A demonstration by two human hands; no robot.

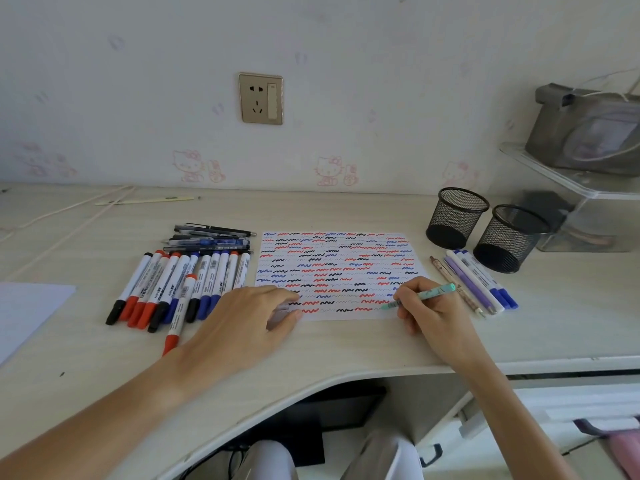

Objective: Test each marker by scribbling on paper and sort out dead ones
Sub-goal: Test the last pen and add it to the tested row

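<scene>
Right hand (427, 308) grip pinching teal pen (420, 296), tip blurred on paper (332, 271), left hand (246, 315) flat.

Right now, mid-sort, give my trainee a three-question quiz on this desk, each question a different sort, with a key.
1. True or false: the right hand holds a teal pen with its tip on the scribbled paper.
2. The left hand is: A) lifting a marker; B) resting flat on the paper's near left corner; C) inside a cup.
3. Fill in: the two black mesh cups stand at the paper's far ____ side.

Key: 1 true; 2 B; 3 right.
</scene>
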